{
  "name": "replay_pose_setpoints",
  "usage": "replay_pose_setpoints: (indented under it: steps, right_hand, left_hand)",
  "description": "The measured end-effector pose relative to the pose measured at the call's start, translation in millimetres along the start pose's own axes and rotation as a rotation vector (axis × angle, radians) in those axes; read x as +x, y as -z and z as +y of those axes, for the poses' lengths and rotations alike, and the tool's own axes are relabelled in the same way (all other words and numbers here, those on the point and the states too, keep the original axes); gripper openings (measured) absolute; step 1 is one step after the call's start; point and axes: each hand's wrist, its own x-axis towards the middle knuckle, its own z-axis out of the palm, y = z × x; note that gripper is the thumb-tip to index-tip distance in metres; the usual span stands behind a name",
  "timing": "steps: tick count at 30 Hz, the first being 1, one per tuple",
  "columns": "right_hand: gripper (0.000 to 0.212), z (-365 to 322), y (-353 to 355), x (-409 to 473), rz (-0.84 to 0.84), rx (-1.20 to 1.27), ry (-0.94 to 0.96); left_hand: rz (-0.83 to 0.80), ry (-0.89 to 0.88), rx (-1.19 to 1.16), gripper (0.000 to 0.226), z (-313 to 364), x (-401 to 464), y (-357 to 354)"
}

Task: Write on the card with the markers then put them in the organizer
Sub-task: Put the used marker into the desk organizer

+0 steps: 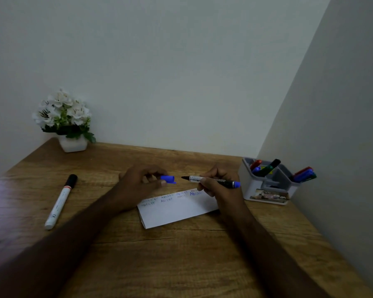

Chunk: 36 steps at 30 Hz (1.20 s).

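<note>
Capping step in hand: just beyond the card (177,208), the right hand (219,186) grips the blue marker (211,180) and the left hand (141,182) pinches the cap (168,179), tip and cap apart. Next: align cap to tip, press, then move to the organizer (267,190) right of the card.

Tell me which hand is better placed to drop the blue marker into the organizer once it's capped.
Probably the right hand: it grips the blue marker, and the organizer stands just beyond it on the table's right side. The left hand pinches the blue cap, farther away.
</note>
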Motion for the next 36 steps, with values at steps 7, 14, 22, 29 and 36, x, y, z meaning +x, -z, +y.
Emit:
replay_pose_setpoints:
  steps: [7, 14, 22, 29, 36]
  right_hand:
    - [0.027, -5.1, -4.5, -2.7, -0.047, 0.099, -0.031]
    - [0.005, -6.1, -2.2, -3.1, -0.142, 0.157, -0.101]
    - [0.026, -9.3, -3.8, -1.4, -0.113, 0.239, -0.196]
    - [0.027, -8.6, -3.3, 7.3, -0.152, 0.3, -0.19]
    - [0.012, -17.1, -1.1, -5.3, -0.107, 0.129, -0.15]
  left_hand:
    - [-0.034, -0.05, -0.055, 0.019, 10.6, -2.3, 0.8]
    - [-0.095, -0.149, -0.091, 0.018, 23.2, -3.1, -0.9]
    - [-0.102, -0.19, -0.148, 0.009, 30.8, -5.8, -6.3]
    - [-0.055, -0.169, -0.187, 0.006, 28.8, -5.5, -15.8]
    - [-0.059, -0.147, -0.153, 0.009, 32.3, -3.9, -9.8]
